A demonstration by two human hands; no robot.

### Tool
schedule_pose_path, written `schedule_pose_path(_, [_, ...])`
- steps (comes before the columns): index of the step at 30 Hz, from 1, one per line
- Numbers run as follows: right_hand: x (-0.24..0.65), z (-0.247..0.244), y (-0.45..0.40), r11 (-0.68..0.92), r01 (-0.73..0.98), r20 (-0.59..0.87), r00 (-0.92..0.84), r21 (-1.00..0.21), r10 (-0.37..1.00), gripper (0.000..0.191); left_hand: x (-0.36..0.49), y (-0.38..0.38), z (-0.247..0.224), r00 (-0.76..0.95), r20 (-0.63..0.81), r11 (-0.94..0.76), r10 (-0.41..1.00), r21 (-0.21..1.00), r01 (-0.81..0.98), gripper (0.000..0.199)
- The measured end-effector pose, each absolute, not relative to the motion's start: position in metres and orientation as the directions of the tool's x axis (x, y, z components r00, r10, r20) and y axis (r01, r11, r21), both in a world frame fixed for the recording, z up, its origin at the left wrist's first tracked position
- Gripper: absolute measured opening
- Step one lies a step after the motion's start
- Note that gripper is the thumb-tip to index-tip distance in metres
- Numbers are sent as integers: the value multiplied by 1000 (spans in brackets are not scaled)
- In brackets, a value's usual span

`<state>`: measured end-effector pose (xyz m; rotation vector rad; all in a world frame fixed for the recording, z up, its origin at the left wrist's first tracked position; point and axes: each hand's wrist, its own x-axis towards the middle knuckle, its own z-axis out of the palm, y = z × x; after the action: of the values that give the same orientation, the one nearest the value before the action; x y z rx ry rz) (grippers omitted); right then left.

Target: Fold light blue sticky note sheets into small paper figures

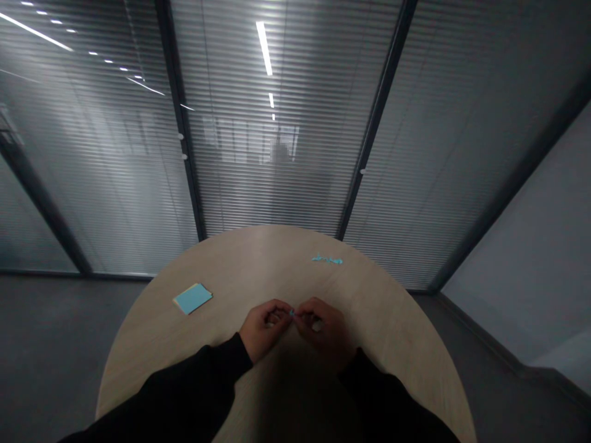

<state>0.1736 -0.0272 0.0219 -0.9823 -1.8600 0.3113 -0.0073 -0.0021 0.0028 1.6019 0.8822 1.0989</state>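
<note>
My left hand (265, 329) and my right hand (322, 332) are raised close together over the middle of a round pale wood table (258, 264). Their fingertips meet on a tiny light blue scrap (292, 313), probably paper, pinched between them. Most of the scrap is hidden by my fingers. To the left of my hands lies a pad of light blue sticky notes (192, 298), tilted on the tabletop. Near the far edge, a thin strip of torn blue paper bits (327, 260) lies apart from both hands.
The round table's curved edge runs around the far side and both flanks, with grey floor beyond it. Behind the table stand glass partitions with slatted blinds and dark metal frames. A pale wall stands at the right.
</note>
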Motion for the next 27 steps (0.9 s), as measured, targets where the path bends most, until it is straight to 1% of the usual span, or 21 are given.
schedule_pose_path(5, [171, 19, -27, 605, 506, 616, -170, -615, 769, 6, -8, -4, 7, 329, 231, -265, 916, 962, 63, 28])
schedule_pose_path(11, [169, 12, -24, 468, 447, 487, -81, -762, 870, 12, -8, -2, 6, 325, 197, -221, 925, 975, 37, 29])
schedule_pose_path(15, [170, 16, -25, 452, 470, 464, -98, -759, 881, 16, -8, 2, 0, 325, 164, -162, 931, 986, -33, 32])
schedule_pose_path(21, [171, 19, -26, 457, 456, 460, -111, -764, 881, 17, -6, 3, 2, 327, 58, 11, 943, 979, -205, 38])
schedule_pose_path(24, [171, 17, -25, 496, 463, 489, -145, -735, 860, 15, -5, 3, 3, 339, 47, 41, 940, 968, -249, 39])
schedule_pose_path(27, [172, 15, -24, 519, 470, 501, -176, -713, 847, 13, -5, 4, 2, 358, 45, 51, 933, 965, -257, 41])
